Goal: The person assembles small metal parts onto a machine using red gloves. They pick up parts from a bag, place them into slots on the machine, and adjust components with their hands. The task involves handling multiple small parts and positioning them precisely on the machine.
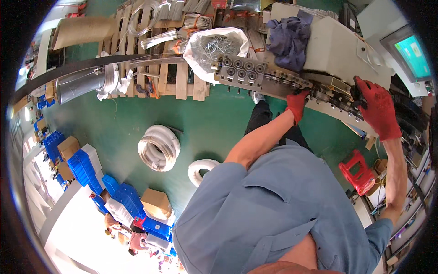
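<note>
A wire-straightening and feeding machine (283, 80) with a block of grooved rollers runs across the upper right. My left hand (298, 105), in a red glove, is closed at the machine's front edge beside the small rollers; its fingertips are partly hidden, and what they pinch is too small to tell. My right hand (379, 108), also red-gloved, curls round a dark knob-like part (357, 96) at the machine's right end. Between both hands lies a row of dark metal rollers and fittings (329, 97).
A white sack of tangled wire (214, 45) stands past the roller block. Blue cloth (289, 42) lies on the machine's pale housing, left of a lit screen (412, 55). Wire coils (159, 148) rest on the green floor, a red stool (357, 172) at right. Wooden pallets (181, 80) sit beyond.
</note>
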Demonstrator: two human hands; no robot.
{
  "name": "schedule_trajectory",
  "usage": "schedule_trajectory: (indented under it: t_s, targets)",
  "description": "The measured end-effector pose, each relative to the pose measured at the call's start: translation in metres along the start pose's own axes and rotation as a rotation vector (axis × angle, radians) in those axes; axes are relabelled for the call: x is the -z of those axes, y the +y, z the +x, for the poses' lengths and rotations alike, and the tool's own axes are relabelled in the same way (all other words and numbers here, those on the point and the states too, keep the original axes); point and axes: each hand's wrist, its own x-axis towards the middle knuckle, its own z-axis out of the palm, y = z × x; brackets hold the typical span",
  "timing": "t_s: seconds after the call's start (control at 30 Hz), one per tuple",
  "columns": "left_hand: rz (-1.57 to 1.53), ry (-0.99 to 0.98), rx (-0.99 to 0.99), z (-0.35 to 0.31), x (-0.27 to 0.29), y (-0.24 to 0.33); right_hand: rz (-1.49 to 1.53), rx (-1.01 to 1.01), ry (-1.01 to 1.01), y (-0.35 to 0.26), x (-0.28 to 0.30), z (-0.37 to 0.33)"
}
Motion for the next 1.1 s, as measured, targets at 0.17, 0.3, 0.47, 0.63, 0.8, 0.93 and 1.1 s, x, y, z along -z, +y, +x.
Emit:
schedule_trajectory:
  t_s: [0.17, 0.3, 0.47, 0.63, 0.8, 0.93, 1.1]
  targets:
    - [0.079, 0.085, -0.06, -0.005, -0.005, 0.007, -0.048, -0.165, -0.081, -0.007, -0.006, -0.003]
    - [0.097, 0.006, -0.087, -0.015, -0.007, 0.017, 0.001, -0.297, -0.18, -0.02, 0.0, -0.005]
    - [0.083, 0.086, -0.101, -0.015, -0.007, 0.014, 0.008, -0.007, 0.097, -0.028, 0.011, -0.006]
    - [0.014, 0.027, -0.121, -0.032, -0.014, 0.026, 0.1, 0.031, 0.035, -0.012, -0.011, -0.003]
    - [0.086, -0.095, -0.093, -0.045, 0.024, 0.04, 0.113, -0.048, 0.176, -0.009, -0.032, -0.006]
    - [0.015, -0.04, -0.075, -0.069, 0.106, 0.076, 0.132, -0.108, 0.3, -0.028, -0.031, -0.007]
    - [-0.001, 0.098, -0.164, -0.075, 0.223, 0.147, 0.217, -0.034, 0.675, -0.09, -0.073, -0.034]
